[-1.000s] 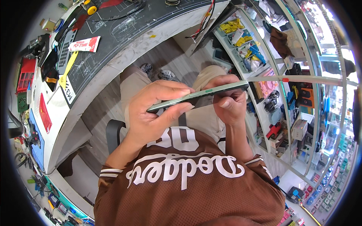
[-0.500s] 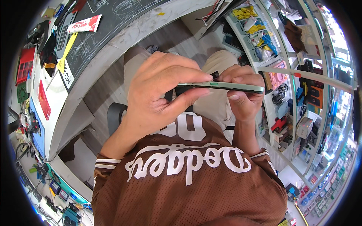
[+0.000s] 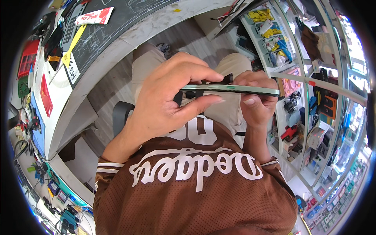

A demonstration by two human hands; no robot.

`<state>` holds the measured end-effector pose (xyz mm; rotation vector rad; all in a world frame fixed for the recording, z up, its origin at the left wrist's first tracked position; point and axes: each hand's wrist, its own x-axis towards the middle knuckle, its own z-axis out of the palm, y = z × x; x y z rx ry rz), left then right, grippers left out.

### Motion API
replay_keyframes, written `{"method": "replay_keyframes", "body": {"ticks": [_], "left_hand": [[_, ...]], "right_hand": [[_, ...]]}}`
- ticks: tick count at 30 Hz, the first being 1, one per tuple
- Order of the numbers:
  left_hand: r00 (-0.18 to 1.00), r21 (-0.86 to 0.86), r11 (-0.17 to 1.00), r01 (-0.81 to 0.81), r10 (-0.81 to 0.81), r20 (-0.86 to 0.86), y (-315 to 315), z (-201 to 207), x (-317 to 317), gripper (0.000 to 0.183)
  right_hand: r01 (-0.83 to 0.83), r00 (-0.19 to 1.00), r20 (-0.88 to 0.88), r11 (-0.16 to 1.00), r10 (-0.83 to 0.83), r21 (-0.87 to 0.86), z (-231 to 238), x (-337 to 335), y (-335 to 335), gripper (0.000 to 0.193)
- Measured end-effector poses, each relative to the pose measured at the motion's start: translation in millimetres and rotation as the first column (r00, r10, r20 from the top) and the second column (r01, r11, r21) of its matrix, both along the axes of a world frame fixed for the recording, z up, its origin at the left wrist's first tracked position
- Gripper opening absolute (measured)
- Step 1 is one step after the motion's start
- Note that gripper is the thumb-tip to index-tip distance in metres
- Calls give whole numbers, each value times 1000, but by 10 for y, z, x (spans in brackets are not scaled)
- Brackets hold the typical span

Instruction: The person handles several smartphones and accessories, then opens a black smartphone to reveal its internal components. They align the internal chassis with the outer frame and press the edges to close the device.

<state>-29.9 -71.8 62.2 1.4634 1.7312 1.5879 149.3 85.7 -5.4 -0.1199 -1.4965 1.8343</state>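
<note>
A slim phone (image 3: 231, 88) with a pale green edge is held edge-on in front of my chest. My right hand (image 3: 256, 92) grips its right end, thumb below and fingers above. Around the phone's left part curves my left hand (image 3: 168, 92), open, with its thumb and index finger spread apart below and above the edge. Its other fingers are largely hidden. A small black piece (image 3: 226, 78) shows above the phone, between the hands. More dark parts (image 3: 190, 94) show underneath, near the left palm; I cannot tell what they are.
The workbench (image 3: 129, 41) on the left carries a dark printed mat (image 3: 105, 43), a red-and-white packet (image 3: 95, 16), a yellow tool (image 3: 74, 45) and a red flat piece (image 3: 46, 96). To the right stand shelves with bins (image 3: 270, 33) of small packets, and glass cases (image 3: 346, 113).
My left thumb and index finger have parted from the phone's edge, which they pinched before. The phone and my right hand have shifted slightly to the right.
</note>
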Motion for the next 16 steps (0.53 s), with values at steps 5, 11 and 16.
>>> {"method": "replay_keyframes", "body": {"ticks": [5,11,16], "left_hand": [[995,35,999,10,-14,95,-142,-170,-46,27],[988,112,993,-36,18,154,-179,-266,-4,24],[988,125,992,-24,5,156,-217,-308,-14,25]], "right_hand": [[-14,999,-37,997,11,-70,18,-11,-25,32],[-48,999,-28,991,45,-122,-14,-19,-76,34],[-53,998,-24,989,50,-136,-35,-21,-115,34]]}}
